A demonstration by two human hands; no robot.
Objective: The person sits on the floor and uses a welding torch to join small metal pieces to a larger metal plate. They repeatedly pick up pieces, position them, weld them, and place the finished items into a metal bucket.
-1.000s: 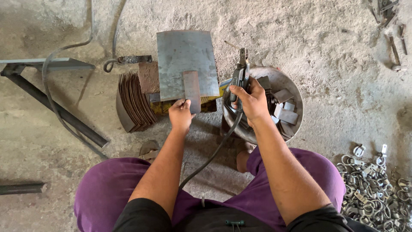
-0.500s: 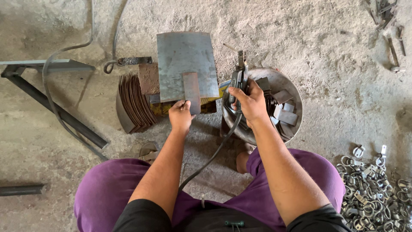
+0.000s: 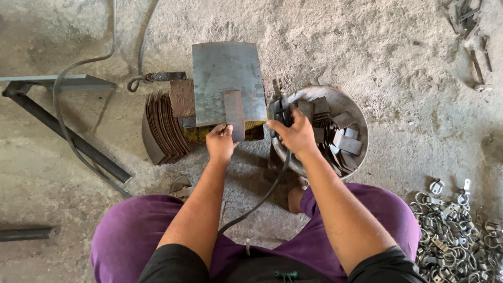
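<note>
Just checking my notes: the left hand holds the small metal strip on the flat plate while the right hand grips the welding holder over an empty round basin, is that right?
Not quite: the round basin is not empty; it holds many cut metal pieces, as the head view shows. The rest stands: the left hand holds the small metal strip on the flat plate, and the right hand grips the welding holder.

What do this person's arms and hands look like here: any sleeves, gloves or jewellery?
Both arms are bare from above the elbow down; the left hand and right hand wear no gloves, and no watch or rings show. Short black sleeves show at the bottom edge, above purple trousers.
</note>
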